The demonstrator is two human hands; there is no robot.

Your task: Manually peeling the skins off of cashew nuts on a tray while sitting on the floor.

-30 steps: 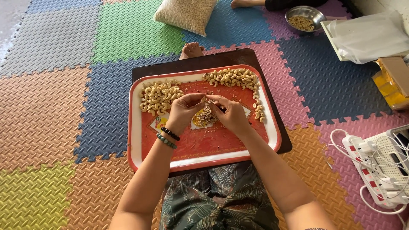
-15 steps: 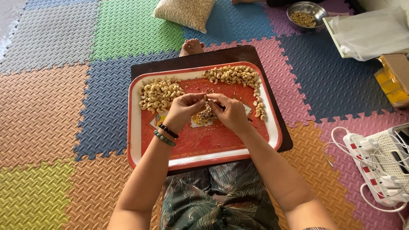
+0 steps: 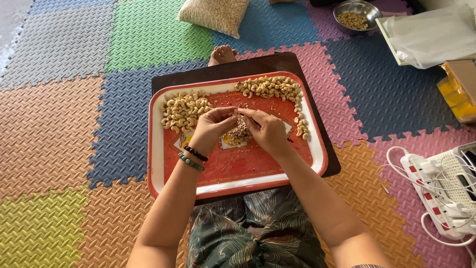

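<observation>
Head view: I see my left hand (image 3: 212, 127) and right hand (image 3: 267, 130) meeting over the middle of the red tray (image 3: 238, 171); both grips are pinched nearly closed, fingertips together on a small nut (image 3: 236, 114) held between them, just above a heap of husks (image 3: 239, 133); one pile of cashews (image 3: 184, 110) lies left of the hands, a second pile (image 3: 270, 87) along the far right rim; the tray rests on a dark board (image 3: 258, 64) on my lap; a metal bowl (image 3: 356, 12) sits well apart on the floor mat (image 3: 74, 124).
</observation>
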